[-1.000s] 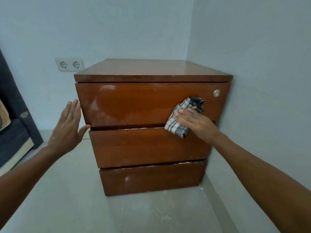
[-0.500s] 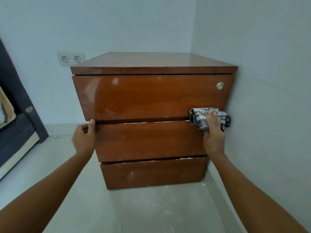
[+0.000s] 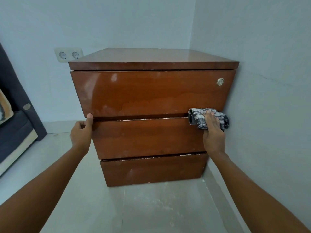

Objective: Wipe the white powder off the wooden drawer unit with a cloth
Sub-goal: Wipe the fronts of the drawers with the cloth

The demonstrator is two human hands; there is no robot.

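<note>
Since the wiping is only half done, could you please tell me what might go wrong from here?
1. White powder sits in the gaps between drawers; the checked grey cloth under the right hand may push it deeper.
2. The left hand grips the brown wooden drawer unit's edge; its thumb could get pinched at the gap.

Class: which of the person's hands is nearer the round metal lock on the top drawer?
Right. The right hand sits just below the round metal lock; the left hand grips the unit's opposite edge.
</note>
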